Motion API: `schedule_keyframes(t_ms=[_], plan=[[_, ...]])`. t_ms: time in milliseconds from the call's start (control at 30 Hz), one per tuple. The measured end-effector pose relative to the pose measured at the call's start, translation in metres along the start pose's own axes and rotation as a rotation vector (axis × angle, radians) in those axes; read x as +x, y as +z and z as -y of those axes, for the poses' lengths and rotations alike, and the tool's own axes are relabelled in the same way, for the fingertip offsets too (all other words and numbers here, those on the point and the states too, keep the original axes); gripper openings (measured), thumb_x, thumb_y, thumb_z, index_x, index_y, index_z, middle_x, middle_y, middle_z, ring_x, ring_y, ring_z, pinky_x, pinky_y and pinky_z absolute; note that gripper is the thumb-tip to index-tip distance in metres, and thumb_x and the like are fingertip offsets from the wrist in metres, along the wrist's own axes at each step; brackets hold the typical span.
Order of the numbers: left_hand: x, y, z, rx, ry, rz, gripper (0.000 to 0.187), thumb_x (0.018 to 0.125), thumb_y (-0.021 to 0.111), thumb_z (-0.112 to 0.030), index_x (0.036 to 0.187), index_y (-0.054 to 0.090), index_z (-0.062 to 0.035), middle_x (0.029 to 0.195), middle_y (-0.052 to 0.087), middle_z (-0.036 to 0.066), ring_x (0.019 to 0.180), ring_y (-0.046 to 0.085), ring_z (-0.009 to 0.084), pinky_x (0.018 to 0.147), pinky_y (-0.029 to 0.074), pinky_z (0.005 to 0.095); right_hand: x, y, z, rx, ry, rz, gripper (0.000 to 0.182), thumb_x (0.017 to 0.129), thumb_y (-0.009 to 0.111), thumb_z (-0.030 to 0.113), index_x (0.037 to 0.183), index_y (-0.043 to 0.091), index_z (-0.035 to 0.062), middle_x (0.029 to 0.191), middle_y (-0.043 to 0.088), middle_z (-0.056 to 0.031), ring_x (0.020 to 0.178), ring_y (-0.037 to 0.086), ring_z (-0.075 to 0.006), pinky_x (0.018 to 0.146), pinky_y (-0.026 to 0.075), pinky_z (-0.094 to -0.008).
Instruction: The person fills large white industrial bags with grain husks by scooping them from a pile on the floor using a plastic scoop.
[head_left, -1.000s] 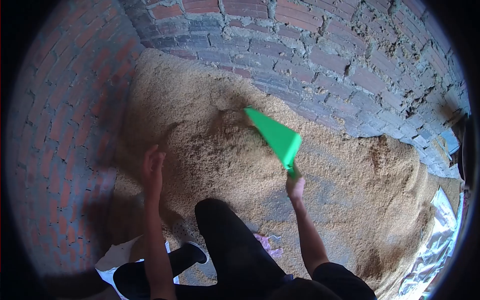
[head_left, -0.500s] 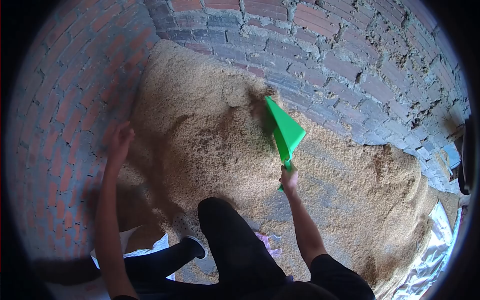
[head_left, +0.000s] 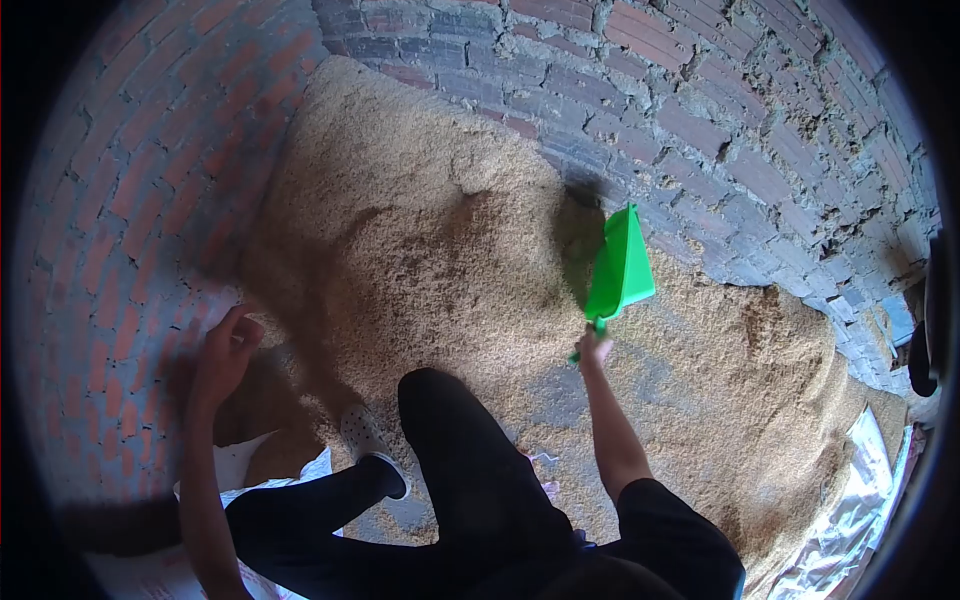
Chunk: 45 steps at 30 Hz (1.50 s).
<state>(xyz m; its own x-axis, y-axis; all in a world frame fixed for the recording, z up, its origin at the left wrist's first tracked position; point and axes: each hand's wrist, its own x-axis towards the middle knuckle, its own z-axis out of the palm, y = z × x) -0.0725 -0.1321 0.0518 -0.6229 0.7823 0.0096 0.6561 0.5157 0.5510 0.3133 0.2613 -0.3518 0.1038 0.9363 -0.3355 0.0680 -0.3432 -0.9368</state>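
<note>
My right hand (head_left: 595, 349) is wrapped round the handle of a green plastic scoop (head_left: 620, 268) shaped like a dustpan. Its blade points away from me, tilted on its side, beside the brick wall and over a large heap of tan, husk-like grains (head_left: 420, 260). How much the scoop carries cannot be made out. My left hand (head_left: 228, 352) hangs near the left wall with its fingers loosely bent and apart, holding nothing. Below that hand is a white sack (head_left: 310, 470) with the same tan material at its mouth, partly hidden by my arm and leg.
Brick walls rise on the left (head_left: 130, 260) and at the back (head_left: 690, 130), meeting in a corner behind the heap. My foot in a light perforated clog (head_left: 365, 435) stands at the heap's near edge. Silvery sheeting (head_left: 850, 500) lies at the lower right.
The scoop in my right hand has swung to the right, out of the heap's dark hollow by the back wall. My left hand has dropped lower along the left wall.
</note>
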Motion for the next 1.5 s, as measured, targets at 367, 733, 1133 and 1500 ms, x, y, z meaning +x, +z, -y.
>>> schedule_keyframes(t_ms=[367, 733, 1133, 1500], plan=[[0.012, 0.027, 0.035, -0.008, -0.075, 0.073, 0.032, 0.087, 0.059, -0.017, 0.117, 0.054, -0.0055, 0.088, 0.064, 0.010, 0.085, 0.062, 0.0200, 0.077, 0.048, 0.0325, -0.125, 0.080, 0.081, -0.430, -0.729, 0.375, 0.048, 0.085, 0.058, 0.006, 0.132, 0.047, 0.0097, 0.100, 0.064, -0.0210, 0.076, 0.067, -0.0247, 0.066, 0.052, -0.0345], [0.015, 0.030, 0.047, 0.019, -0.044, 0.097, 0.032, 0.087, 0.059, -0.015, 0.117, 0.054, -0.0049, 0.086, 0.064, 0.010, 0.081, 0.062, 0.0176, 0.076, 0.048, 0.0314, -0.155, -0.037, 0.119, 0.046, 0.118, 0.462, 0.023, 0.092, 0.055, 0.024, 0.105, 0.050, 0.0053, 0.063, 0.047, -0.0008, 0.047, 0.048, -0.0086, 0.039, 0.046, -0.0250], [-0.004, 0.023, 0.064, -0.081, -0.125, 0.142, 0.032, 0.090, 0.057, -0.017, 0.119, 0.053, -0.0058, 0.091, 0.062, 0.009, 0.086, 0.060, 0.0178, 0.079, 0.047, 0.0318, -0.233, -0.301, 0.087, -0.163, 1.013, 0.549, 0.040, 0.093, 0.050, 0.034, 0.119, 0.050, 0.0031, 0.095, 0.060, -0.0104, 0.065, 0.056, -0.0179, 0.053, 0.048, -0.0298], [-0.021, 0.009, 0.072, -0.202, -0.227, 0.096, 0.033, 0.091, 0.057, -0.022, 0.121, 0.053, -0.0071, 0.092, 0.062, 0.008, 0.090, 0.060, 0.0168, 0.083, 0.046, 0.0315, -0.119, 0.089, 0.001, 0.291, 0.764, 0.837, 0.022, 0.089, 0.057, 0.024, 0.085, 0.056, 0.0031, 0.070, 0.059, -0.0065, 0.058, 0.057, -0.0180, 0.052, 0.047, -0.0329]])
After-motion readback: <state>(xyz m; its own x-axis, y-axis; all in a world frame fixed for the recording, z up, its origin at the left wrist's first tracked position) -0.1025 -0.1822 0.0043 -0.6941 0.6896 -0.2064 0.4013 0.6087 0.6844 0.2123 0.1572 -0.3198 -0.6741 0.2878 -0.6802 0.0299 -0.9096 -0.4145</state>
